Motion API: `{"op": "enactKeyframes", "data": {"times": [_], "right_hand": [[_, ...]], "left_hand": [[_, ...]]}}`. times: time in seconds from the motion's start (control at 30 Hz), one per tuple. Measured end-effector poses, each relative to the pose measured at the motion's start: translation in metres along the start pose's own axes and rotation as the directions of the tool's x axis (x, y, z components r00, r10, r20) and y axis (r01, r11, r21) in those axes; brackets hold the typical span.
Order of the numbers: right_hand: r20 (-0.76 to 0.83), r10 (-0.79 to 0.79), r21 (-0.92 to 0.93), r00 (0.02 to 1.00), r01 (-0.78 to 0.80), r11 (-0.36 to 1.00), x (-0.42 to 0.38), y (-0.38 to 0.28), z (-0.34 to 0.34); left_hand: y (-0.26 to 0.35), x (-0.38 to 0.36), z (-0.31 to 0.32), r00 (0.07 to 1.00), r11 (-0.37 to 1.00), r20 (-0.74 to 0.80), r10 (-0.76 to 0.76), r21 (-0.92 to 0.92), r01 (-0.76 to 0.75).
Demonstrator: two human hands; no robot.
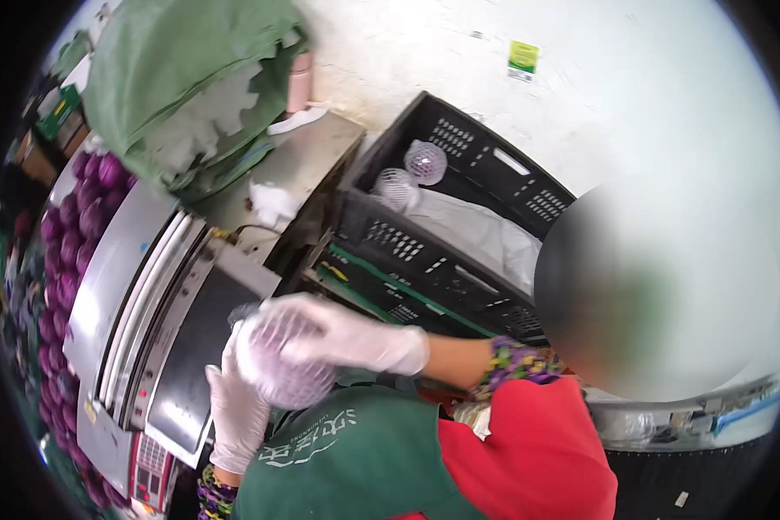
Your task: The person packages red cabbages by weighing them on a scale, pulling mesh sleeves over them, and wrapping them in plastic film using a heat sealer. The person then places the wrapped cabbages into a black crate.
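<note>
Both of my hands wear thin white gloves and meet on a round purple fruit wrapped in a white foam net. My left hand cups it from below and behind. My right hand lies over its top with the fingers spread along it. The fruit is held just above the dark plate of a steel machine, in front of my green apron. Patterned sleeves show at both wrists.
A black plastic crate with a white liner holds two netted fruits at its far end. Several loose purple fruits are heaped left of the machine. A green sack lies at the top left. White floor lies behind the crate.
</note>
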State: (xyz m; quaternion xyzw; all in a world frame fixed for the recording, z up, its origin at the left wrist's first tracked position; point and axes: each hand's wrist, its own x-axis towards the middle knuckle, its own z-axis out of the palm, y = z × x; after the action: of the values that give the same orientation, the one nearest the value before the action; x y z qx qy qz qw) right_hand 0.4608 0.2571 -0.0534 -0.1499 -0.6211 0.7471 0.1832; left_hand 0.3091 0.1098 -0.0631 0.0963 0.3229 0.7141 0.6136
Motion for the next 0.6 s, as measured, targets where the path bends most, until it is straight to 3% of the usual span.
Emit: {"op": "enactKeyframes", "data": {"times": [0.03, 0.07, 0.1, 0.17, 0.2, 0.23, 0.27, 0.3, 0.37, 0.4, 0.43, 0.5, 0.53, 0.57, 0.6], "right_hand": [[-0.022, 0.074, 0.163, 0.997, -0.069, 0.984, -0.012, -0.06, -0.026], [-0.079, -0.029, 0.156, 0.996, 0.042, 0.987, -0.018, -0.057, -0.07], [-0.218, -0.092, 0.046, 0.972, 0.104, 0.993, -0.029, -0.085, -0.103], [-0.468, -0.074, -0.024, 0.881, 0.071, 0.997, -0.053, -0.126, -0.157], [-0.563, -0.075, -0.147, 0.823, -0.01, 0.989, -0.062, -0.116, -0.209], [-0.737, 0.055, -0.025, 0.674, -0.109, 0.994, -0.072, -0.104, -0.252], [-0.785, -0.035, -0.116, 0.618, -0.091, 0.989, -0.079, -0.078, -0.305], [-0.832, 0.042, -0.044, 0.553, -0.142, 0.989, -0.082, -0.056, -0.349], [-0.846, -0.007, -0.096, 0.534, -0.139, 0.986, -0.085, 0.008, -0.439], [-0.886, 0.062, -0.045, 0.459, -0.218, 0.975, -0.074, -0.004, -0.418], [-0.877, 0.078, -0.077, 0.474, -0.298, 0.952, -0.076, 0.031, -0.45], [-0.857, 0.109, -0.149, 0.504, -0.445, 0.883, -0.077, 0.08, -0.483], [-0.716, 0.231, 0.132, 0.659, -0.196, 0.972, -0.082, 0.082, -0.484], [-0.6, 0.379, 0.317, 0.705, -0.225, 0.921, -0.07, 0.065, -0.479], [-0.604, 0.372, 0.224, 0.705, -0.298, 0.928, -0.068, 0.06, -0.479]], "left_hand": [[-0.004, 0.013, 0.018, 0.997, 0.993, 0.075, 0.032, 0.112, -0.041], [0.001, 0.026, 0.022, 0.989, 0.951, 0.137, -0.047, 0.309, 0.003], [0.001, 0.037, 0.03, 0.961, 0.904, 0.277, 0.013, 0.407, -0.129], [-0.006, 0.061, 0.03, 0.984, 0.89, 0.176, -0.034, 0.453, -0.05], [-0.013, 0.069, 0.027, 0.983, 0.889, 0.179, -0.038, 0.455, -0.049], [-0.021, 0.075, 0.023, 0.998, 0.895, 0.055, -0.025, 0.446, -0.002], [-0.028, 0.079, 0.017, 0.997, 0.902, -0.072, -0.01, 0.429, 0.04], [-0.032, 0.08, 0.008, 0.997, 0.903, -0.078, -0.004, 0.428, 0.037], [-0.039, 0.076, -0.01, 0.967, 0.929, -0.244, -0.069, 0.337, 0.151], [-0.039, 0.071, -0.013, 0.966, 0.918, -0.247, -0.073, 0.362, 0.161], [-0.038, 0.067, -0.014, 0.939, 0.897, -0.338, -0.065, 0.394, 0.203], [-0.037, 0.052, -0.018, 0.94, 0.933, -0.34, -0.019, 0.331, 0.139], [-0.034, 0.042, -0.019, 0.927, 0.936, -0.375, 0.021, 0.332, 0.113], [-0.031, 0.032, -0.022, 0.907, 0.939, -0.417, 0.067, 0.334, 0.084], [-0.03, 0.019, -0.031, 0.864, 0.93, -0.482, 0.147, 0.364, 0.044]]}}
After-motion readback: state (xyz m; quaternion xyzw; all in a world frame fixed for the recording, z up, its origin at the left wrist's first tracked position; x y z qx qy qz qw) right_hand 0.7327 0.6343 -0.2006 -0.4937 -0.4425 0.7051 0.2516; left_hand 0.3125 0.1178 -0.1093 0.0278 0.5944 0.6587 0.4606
